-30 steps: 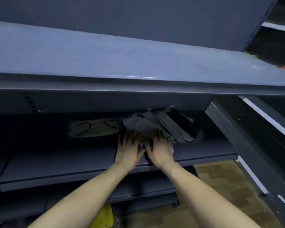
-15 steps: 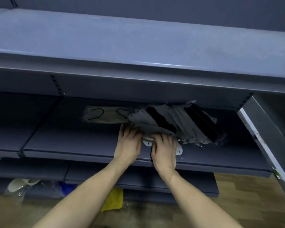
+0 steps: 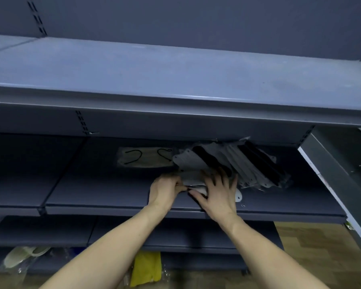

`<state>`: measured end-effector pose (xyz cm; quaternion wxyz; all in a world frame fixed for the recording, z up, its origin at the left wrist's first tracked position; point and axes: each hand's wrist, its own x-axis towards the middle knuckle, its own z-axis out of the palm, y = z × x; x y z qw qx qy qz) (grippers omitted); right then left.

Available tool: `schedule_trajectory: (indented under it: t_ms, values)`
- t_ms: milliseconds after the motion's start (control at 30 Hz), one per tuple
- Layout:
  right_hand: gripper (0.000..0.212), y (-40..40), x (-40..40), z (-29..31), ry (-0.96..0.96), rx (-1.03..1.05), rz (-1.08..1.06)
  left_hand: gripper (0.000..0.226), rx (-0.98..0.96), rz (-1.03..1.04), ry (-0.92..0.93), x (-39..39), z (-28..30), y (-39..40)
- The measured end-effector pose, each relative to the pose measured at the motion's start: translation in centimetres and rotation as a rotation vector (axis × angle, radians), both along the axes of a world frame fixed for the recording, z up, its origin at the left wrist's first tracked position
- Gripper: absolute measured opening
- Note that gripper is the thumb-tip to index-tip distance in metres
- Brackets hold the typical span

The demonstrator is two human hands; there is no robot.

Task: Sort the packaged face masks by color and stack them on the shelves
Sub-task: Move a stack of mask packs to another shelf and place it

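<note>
A leaning pile of packaged masks (image 3: 246, 163), grey and black in clear wrappers, lies on the middle shelf (image 3: 113, 190) under the top board. My left hand (image 3: 165, 189) pinches the left edge of the grey packets (image 3: 191, 177) at the pile's front. My right hand (image 3: 218, 192) lies on the same packets with fingers spread, thumb at their near edge. A single beige mask packet (image 3: 144, 158) with black ear loops lies flat to the left of the pile.
The top shelf (image 3: 175, 80) juts out above the hands. A slanted metal side panel (image 3: 338, 172) bounds the shelf on the right. Lower shelves sit below; a yellow packet (image 3: 146, 268) and a pale green packet (image 3: 23, 257) lie near the wooden floor.
The view has shifted left and up. My left hand's fingers have curled onto the packets' left edge, and my right hand has spread and moved up over them.
</note>
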<state>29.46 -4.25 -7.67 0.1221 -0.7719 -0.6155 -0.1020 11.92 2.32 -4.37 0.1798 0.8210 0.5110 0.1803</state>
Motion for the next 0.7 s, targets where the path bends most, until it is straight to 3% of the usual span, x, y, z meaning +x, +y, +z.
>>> schedule_trajectory:
  t_ms: [67, 100, 233, 333, 433, 600, 700]
  values:
    - [0.047, 0.1, 0.1, 0.4, -0.102, -0.031, 0.050, 0.019, 0.012, -0.079, 0.052, -0.9, 0.2, 0.4]
    - [0.046, 0.1, -0.2, 0.6, -0.139, -0.051, 0.055, 0.027, 0.026, -0.093, 0.087, -1.6, 0.2, 0.6]
    - [0.073, 0.5, -1.4, 1.2, -0.176, 0.040, 0.057, 0.060, 0.056, -0.034, 0.084, -4.1, 0.6, 1.7]
    - [0.058, 1.2, -3.7, 1.6, -0.115, 0.280, 0.156, 0.059, 0.140, -0.024, 0.103, -5.6, 1.3, 2.6]
    - [0.048, 1.9, -6.6, 2.3, -0.016, 0.367, 0.155, 0.052, 0.180, -0.012, 0.102, -7.1, 2.2, 3.3]
    - [0.045, 3.6, -9.1, 1.8, -0.033, 0.114, 0.278, 0.039, 0.084, -0.022, 0.190, -9.9, 2.4, 4.8]
    - [0.045, 4.5, -10.4, 1.2, 0.096, -0.102, 0.391, 0.039, 0.130, -0.024, 0.267, -11.3, 1.2, 5.7]
